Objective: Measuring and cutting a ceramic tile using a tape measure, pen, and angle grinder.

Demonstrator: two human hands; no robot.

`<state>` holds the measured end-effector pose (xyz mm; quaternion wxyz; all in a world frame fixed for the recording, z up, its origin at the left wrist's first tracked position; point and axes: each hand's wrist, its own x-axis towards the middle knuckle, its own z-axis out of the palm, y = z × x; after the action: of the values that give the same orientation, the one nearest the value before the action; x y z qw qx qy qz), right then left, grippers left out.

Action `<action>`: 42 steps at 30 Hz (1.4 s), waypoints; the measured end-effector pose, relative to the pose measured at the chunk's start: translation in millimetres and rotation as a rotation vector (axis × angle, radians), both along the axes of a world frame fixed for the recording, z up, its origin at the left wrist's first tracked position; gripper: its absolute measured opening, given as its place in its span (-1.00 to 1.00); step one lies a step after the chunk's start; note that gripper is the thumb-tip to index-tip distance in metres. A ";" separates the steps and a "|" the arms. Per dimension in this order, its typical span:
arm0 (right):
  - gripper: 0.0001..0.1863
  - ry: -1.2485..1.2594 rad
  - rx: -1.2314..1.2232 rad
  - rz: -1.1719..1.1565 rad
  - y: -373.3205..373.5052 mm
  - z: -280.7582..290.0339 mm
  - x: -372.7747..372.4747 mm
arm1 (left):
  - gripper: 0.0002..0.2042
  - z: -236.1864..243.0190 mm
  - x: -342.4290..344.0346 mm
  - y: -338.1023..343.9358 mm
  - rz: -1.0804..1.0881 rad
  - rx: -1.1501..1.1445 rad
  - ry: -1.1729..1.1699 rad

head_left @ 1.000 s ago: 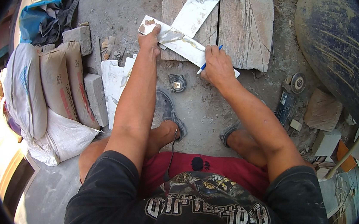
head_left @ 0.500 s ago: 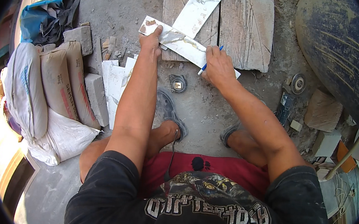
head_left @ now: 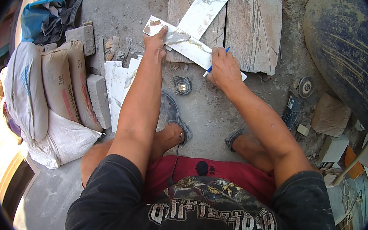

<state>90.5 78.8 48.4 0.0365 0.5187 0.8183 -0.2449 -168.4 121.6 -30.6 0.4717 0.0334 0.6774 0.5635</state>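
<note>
A white marbled tile strip point(head_left: 186, 43) lies slantwise across a second strip point(head_left: 208, 8) of the same kind, over two grooved stone slabs point(head_left: 253, 35). My left hand point(head_left: 155, 43) grips the upper strip near its left end, thumb on top, beside a brown patch on the tile. Farther right, my right hand point(head_left: 225, 68) is closed around a blue and white pen point(head_left: 208, 70). That hand rests at the strip's right part and covers some of it. The pen's white end points down to the left, by the strip's near edge.
A round dark object point(head_left: 182, 85) with a pale square centre lies between my feet and the slabs. An angle grinder point(head_left: 292, 108) is on the right, near a big dark curved tub point(head_left: 349, 51). Cement bags point(head_left: 60, 83) and more tile pieces point(head_left: 118, 84) stand left.
</note>
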 end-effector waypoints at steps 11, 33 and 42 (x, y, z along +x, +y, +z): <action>-0.33 -0.004 -0.009 -0.003 -0.5 -2.9 5.6 | 0.24 16.2 25.6 1.4 -0.027 -0.141 0.180; -0.24 0.021 -0.021 0.025 6.4 2.2 4.1 | 0.36 42.3 33.9 0.4 -0.320 -0.377 0.557; -0.49 0.171 -0.255 0.113 93.7 35.9 24.0 | 0.37 28.7 29.4 -4.2 -0.312 -0.399 0.617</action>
<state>114.5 172.5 84.4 0.0459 0.4403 0.8085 -0.3878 -139.0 117.4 -1.9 0.3232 0.2114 0.8702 0.3058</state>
